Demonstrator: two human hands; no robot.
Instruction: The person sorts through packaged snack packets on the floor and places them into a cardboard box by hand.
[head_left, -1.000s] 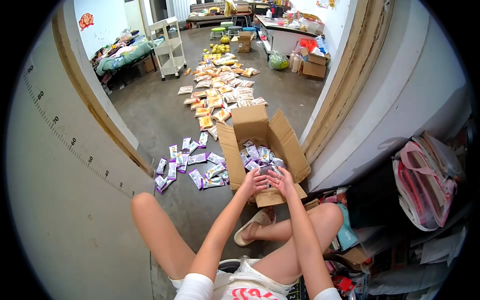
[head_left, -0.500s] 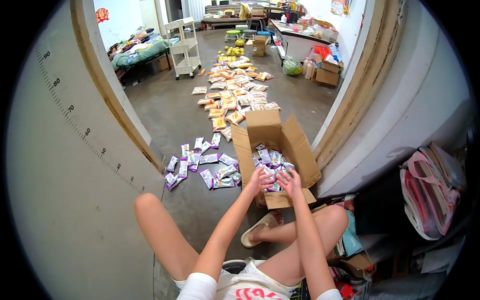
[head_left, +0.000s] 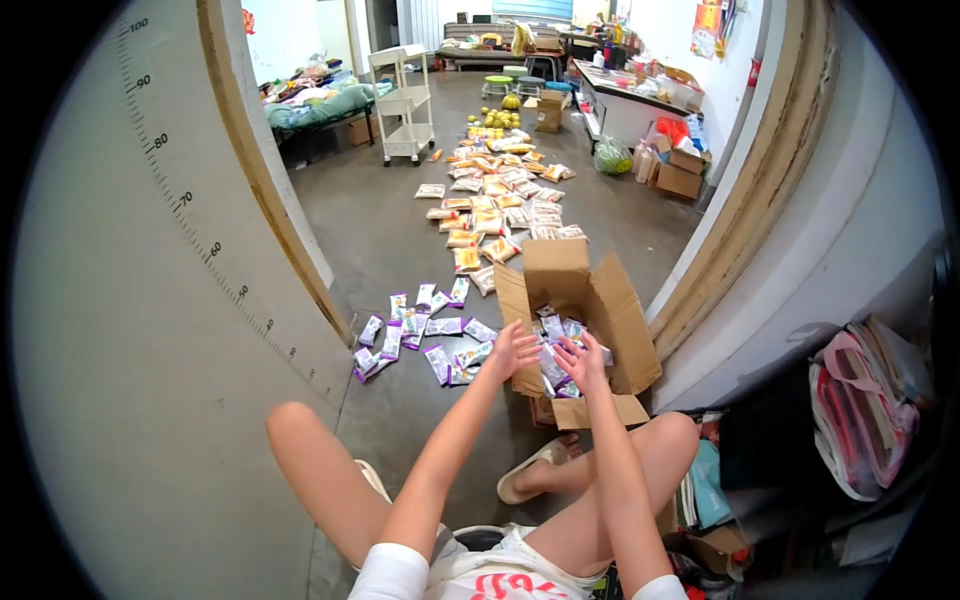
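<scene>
Hovering at the cardboard box (head_left: pixel 612 300), the person's left hand (head_left: pixel 513 352) and right hand (head_left: pixel 584 363) are open, fingers spread, with nothing visibly held. Purple-and-white packets (head_left: pixel 553 328) lie heaped inside the box; whether the right hand touches them is unclear. Similar loose packets (head_left: pixel 444 326) lie left on the floor (head_left: pixel 400 400).

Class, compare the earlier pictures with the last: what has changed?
The left hand has moved left toward the left flap of the box, widening the gap to the right hand. The view has swung left and up. No grasp or release is visible. The box and the purple packets on the floor stayed put.
</scene>
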